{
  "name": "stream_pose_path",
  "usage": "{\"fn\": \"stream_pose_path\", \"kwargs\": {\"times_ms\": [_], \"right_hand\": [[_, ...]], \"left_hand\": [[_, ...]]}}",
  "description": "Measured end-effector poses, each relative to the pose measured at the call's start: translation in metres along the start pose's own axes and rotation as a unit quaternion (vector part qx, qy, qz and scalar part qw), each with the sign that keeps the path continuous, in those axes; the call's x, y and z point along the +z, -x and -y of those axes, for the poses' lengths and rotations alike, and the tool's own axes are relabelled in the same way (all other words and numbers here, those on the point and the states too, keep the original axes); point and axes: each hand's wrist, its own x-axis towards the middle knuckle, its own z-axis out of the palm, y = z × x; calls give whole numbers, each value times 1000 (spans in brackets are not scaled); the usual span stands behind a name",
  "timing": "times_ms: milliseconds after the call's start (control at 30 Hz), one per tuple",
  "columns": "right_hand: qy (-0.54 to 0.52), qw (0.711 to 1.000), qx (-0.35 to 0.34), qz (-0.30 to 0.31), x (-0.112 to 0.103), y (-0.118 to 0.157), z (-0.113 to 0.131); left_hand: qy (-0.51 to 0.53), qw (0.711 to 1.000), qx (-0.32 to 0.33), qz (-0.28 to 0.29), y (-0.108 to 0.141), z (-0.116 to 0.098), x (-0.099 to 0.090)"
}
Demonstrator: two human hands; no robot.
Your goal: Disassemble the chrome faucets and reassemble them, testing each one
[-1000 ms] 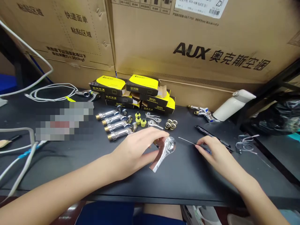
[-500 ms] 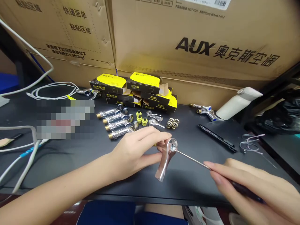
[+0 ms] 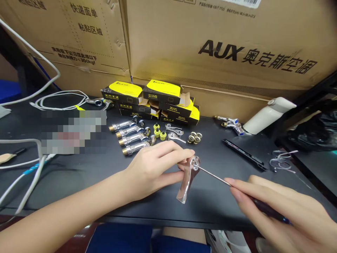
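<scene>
Between the fingertips of my left hand (image 3: 155, 167), a chrome faucet handle (image 3: 185, 186) is pinched over the desk, its flat lever hanging down and its round hub turned to the right. My right hand (image 3: 284, 207) is closed on a thin screwdriver (image 3: 213, 175) with a dark grip. The screwdriver's tip meets the middle of the hub; whether it sits in a screw is too small to tell. My left fingers hide whatever lies behind the hub. Just beyond are chrome faucet bodies (image 3: 131, 133), yellow valve cartridges (image 3: 157, 132), two more handles (image 3: 176, 137) and several metal rings (image 3: 195, 138).
Black-and-yellow boxes (image 3: 163, 102) are stacked at the back, against large cartons (image 3: 168, 42). On the right lie a white bottle (image 3: 268, 116), an assembled faucet (image 3: 233, 125), a black pen-like item (image 3: 244, 154) and thin wire (image 3: 281, 163). White cables (image 3: 39, 175) run along the left.
The screwdriver's tip has shifted from the hub's lower edge to its middle. My right hand has come slightly left, and the handle has turned a little in my left fingers.
</scene>
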Motion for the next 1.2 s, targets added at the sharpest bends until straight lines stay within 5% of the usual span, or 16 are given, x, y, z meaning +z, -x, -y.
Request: {"fn": "stream_pose_path", "kwargs": {"times_ms": [167, 267, 333, 500, 567, 633, 800, 867, 967, 1033, 1100, 1167, 1200], "right_hand": [[-49, 998, 32, 14, -6, -9, 2], [-126, 979, 139, 83, -7, -18, -7], [-227, 931, 240, 156, -5, -25, -15], [-501, 719, 384, 293, 7, -36, -25], [-524, 697, 399, 283, 9, -37, -23], [-500, 730, 379, 272, 7, -36, -19], [-259, 923, 203, 199, -1, -36, -12], [-152, 973, 92, 147, -2, -32, -14], [-2, 991, -88, 102, -3, -24, -18], [60, 981, -157, 92, -4, -22, -19], [28, 988, -119, 92, -7, -25, -17], [-99, 985, 14, 142, -8, -31, -14], [-184, 959, 93, 193, -8, -34, -13]], "left_hand": [[-71, 997, 30, 18, 0, 4, -2], [-142, 988, 61, 7, 0, 5, -5], [-186, 979, 82, 7, -1, 5, -7], [-191, 974, 121, 17, -2, 9, -9], [-131, 983, 122, 28, -3, 12, -9], [-66, 991, 103, 50, -4, 14, -10], [58, 991, 21, 121, -5, 12, -16], [96, 988, -17, 122, -6, 10, -17], [202, 956, -132, 167, -9, 5, -18], [311, 899, -218, 217, -12, 3, -18], [386, 857, -260, 222, -13, 1, -18], [397, 862, -258, 182, -13, 1, -18], [389, 873, -247, 163, -12, 2, -17]]}}
